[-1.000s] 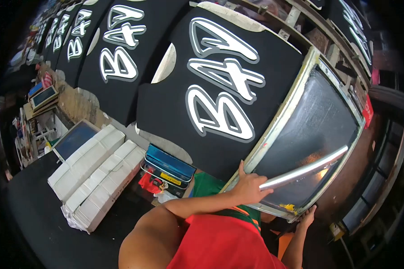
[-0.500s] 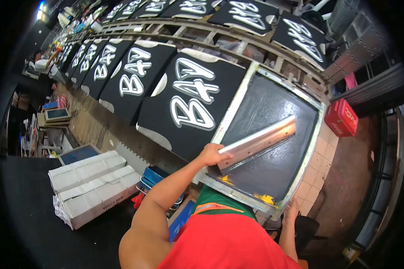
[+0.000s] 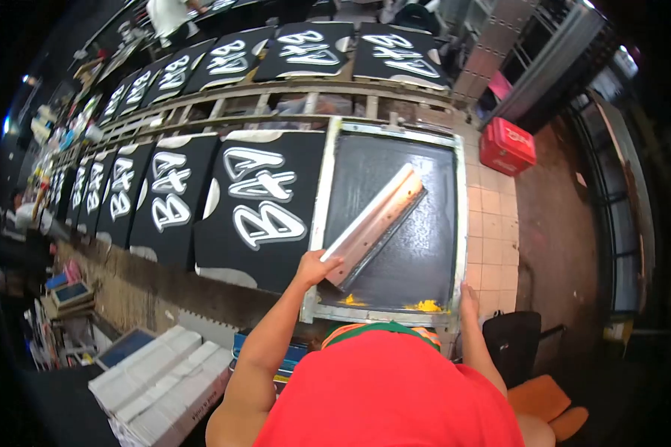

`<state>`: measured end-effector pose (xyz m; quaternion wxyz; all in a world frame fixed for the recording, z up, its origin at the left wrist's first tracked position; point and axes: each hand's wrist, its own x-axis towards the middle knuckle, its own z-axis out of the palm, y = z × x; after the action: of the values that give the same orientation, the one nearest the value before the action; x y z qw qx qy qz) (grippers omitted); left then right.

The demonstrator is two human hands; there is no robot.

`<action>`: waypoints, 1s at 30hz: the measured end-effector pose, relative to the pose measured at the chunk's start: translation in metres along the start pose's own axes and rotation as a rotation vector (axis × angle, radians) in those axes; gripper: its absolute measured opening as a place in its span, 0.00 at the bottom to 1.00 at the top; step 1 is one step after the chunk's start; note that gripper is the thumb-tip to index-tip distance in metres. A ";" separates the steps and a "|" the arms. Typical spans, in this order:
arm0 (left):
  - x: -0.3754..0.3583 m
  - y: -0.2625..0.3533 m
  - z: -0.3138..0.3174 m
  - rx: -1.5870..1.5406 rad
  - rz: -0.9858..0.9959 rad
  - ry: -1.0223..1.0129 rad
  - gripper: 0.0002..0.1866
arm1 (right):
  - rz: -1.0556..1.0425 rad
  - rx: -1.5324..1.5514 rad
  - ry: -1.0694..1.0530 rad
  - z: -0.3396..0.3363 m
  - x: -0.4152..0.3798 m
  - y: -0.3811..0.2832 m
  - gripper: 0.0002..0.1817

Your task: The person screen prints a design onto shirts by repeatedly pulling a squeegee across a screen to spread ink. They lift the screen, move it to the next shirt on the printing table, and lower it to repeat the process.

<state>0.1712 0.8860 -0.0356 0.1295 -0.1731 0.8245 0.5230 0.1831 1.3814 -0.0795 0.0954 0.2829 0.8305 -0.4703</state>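
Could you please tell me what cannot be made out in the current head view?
In the head view:
Beneath the screen: hidden by its dark surface.
Left hand: some fingers hidden under the squeegee.
Right hand: too small to tell whether it grips the screen or merely touches it.
Blue box: partly covered by the left arm and red shirt.
Far person in white: head cut off by the top edge.

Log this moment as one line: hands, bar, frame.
left hand: grips lower end of metal bar | right hand: at right edge of frame | bar: slants across dark screen | left of frame: white-lettered black fabric
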 end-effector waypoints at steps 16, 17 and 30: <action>0.124 0.148 -0.077 0.743 0.820 -0.033 0.14 | -1.164 -0.848 -0.190 0.033 0.123 -0.317 0.38; 0.150 0.155 -0.075 0.762 0.814 -0.025 0.15 | -0.919 -0.954 -0.348 0.038 0.139 -0.331 0.32; 0.271 0.157 -0.027 1.047 0.469 0.089 0.20 | -0.709 -0.967 -0.194 0.078 0.229 -0.323 0.24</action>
<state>-0.1418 0.8828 -0.0026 0.0437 0.0797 0.9945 0.0522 -0.1943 1.2748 0.0163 0.1259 -0.1308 0.9811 -0.0665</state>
